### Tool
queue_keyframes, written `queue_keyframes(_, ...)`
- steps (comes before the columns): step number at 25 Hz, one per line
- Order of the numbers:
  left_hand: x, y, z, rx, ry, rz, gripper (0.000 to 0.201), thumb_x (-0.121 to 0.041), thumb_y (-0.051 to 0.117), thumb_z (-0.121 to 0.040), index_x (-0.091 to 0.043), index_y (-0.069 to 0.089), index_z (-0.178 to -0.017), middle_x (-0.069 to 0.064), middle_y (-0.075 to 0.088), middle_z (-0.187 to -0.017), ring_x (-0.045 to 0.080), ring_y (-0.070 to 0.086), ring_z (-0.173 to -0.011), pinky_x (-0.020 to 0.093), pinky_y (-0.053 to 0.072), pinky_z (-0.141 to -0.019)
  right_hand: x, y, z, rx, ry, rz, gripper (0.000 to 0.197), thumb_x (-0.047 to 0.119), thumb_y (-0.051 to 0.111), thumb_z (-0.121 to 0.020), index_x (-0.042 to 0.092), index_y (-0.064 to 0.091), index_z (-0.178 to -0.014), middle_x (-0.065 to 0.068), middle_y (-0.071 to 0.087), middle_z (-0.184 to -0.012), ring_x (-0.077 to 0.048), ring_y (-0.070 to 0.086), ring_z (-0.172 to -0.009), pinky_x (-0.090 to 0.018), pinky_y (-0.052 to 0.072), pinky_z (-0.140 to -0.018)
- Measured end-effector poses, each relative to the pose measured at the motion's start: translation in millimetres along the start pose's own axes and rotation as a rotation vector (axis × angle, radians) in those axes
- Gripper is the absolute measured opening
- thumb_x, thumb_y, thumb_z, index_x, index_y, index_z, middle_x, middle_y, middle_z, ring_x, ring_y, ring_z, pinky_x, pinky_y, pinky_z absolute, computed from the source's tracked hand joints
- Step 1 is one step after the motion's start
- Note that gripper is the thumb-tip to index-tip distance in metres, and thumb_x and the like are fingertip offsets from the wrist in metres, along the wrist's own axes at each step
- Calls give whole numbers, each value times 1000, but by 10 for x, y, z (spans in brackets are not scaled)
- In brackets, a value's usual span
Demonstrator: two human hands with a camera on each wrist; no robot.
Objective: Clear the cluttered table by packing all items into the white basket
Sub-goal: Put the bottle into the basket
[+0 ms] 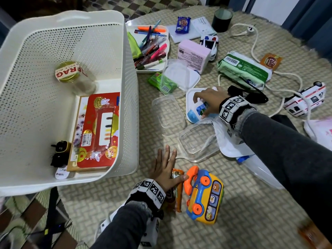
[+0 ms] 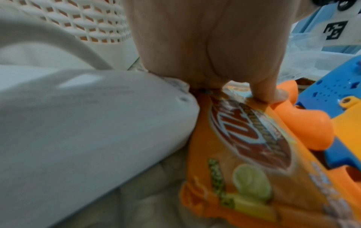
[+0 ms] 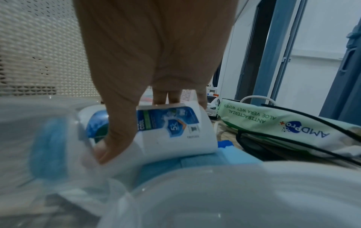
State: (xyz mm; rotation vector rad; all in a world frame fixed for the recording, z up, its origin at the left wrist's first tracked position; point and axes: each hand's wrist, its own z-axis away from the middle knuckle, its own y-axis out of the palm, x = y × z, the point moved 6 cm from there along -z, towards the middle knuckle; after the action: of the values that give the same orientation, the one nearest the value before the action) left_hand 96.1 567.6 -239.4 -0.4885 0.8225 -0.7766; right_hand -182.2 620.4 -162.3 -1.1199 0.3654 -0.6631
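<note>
The white basket [image 1: 53,42] stands at the left and holds a gold-lidded jar [image 1: 67,72], a red box [image 1: 98,130] and small black items. My left hand [image 1: 170,164] lies flat with straight fingers on an orange snack packet [image 1: 177,191] [image 2: 244,154], beside a yellow and blue toy phone [image 1: 204,194]; its thumb [image 2: 269,95] touches the packet's top edge. My right hand [image 1: 201,105] grips a white bottle with a blue cap [image 1: 195,114] [image 3: 171,131], which lies on its side on a white lid. The thumb [image 3: 117,131] wraps over the bottle's front.
Clear plastic containers [image 1: 168,117] lie between the hands. Farther back are a pen tray [image 1: 152,47], a pink box [image 1: 194,54], green wet wipes [image 1: 244,69] [image 3: 273,123], toy vehicles [image 1: 305,101], a white cable [image 1: 255,42] and a dark cup [image 1: 221,20].
</note>
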Motion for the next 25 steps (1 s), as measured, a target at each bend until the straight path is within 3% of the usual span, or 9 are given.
queue_keyframes(6,32,41,-48,17,29,30,101,-75,47,-79,-34,-13,-149,-8,-36,-150,12,-40,-128,45,-15,-113,-22,-247,188,-272,30,-321,55,33,86,-61,23,54,-104,0,61,-104,-24,53,-105,-52,35,-94)
queue_keyframes(8,33,43,-63,25,38,28,112,-87,31,-61,-34,-14,-148,-10,-39,-146,11,-41,-127,44,-16,-112,49,-407,331,-387,15,-400,57,40,85,-60,20,54,-103,0,63,-98,-22,57,-94,-50,39,-91)
queue_keyframes(12,-8,27,-68,7,79,34,133,-98,14,-37,-30,-17,-148,-11,-43,-140,15,-40,-130,45,-16,-112,354,-668,763,-638,-50,-532,60,52,83,-59,16,55,-98,-2,67,-83,-22,60,-73,-37,48,-61)
queue_keyframes(15,-48,1,-60,5,95,6,148,-103,-6,-21,-26,-21,-147,-10,-45,-135,14,-41,-126,46,-16,-112,628,-773,1121,-782,-48,-563,58,55,81,-62,16,57,-97,5,63,-78,-15,56,-68,-34,46,-57)
queue_keyframes(17,-74,-24,-30,37,71,-13,142,-104,5,-32,-25,-20,-148,-7,-43,-142,18,-39,-131,46,-15,-113,787,-799,1350,-842,-27,-582,57,55,80,-64,16,58,-99,7,60,-74,-13,55,-65,-35,46,-55)
queue_keyframes(19,-102,-70,33,51,32,-21,114,-89,28,-66,-25,-16,-149,-2,-35,-151,25,-34,-138,46,-14,-113,897,-781,1543,-862,-2,-599,56,57,78,-67,17,57,-101,2,62,-74,-17,57,-65,-38,47,-55)
queue_keyframes(20,-96,-86,45,39,27,-6,108,-81,35,-71,-24,-11,-151,0,-30,-154,26,-30,-140,46,-13,-114,939,-763,1638,-871,13,-606,56,57,77,-67,17,56,-101,2,62,-74,-18,57,-67,-38,47,-56)
queue_keyframes(23,-77,-163,86,-49,70,142,112,-77,41,-59,-15,21,-150,7,-11,-159,27,-12,-146,43,2,-119,1032,-696,1890,-887,64,-632,54,56,76,-69,18,55,-101,5,59,-76,-17,56,-69,-39,46,-57)
queue_keyframes(25,-146,-275,190,-86,168,346,87,-51,61,-76,-4,32,-143,14,7,-155,32,6,-146,39,14,-119,1079,-645,2045,-902,108,-647,55,58,74,-69,19,55,-102,6,61,-79,-16,59,-71,-39,47,-58)
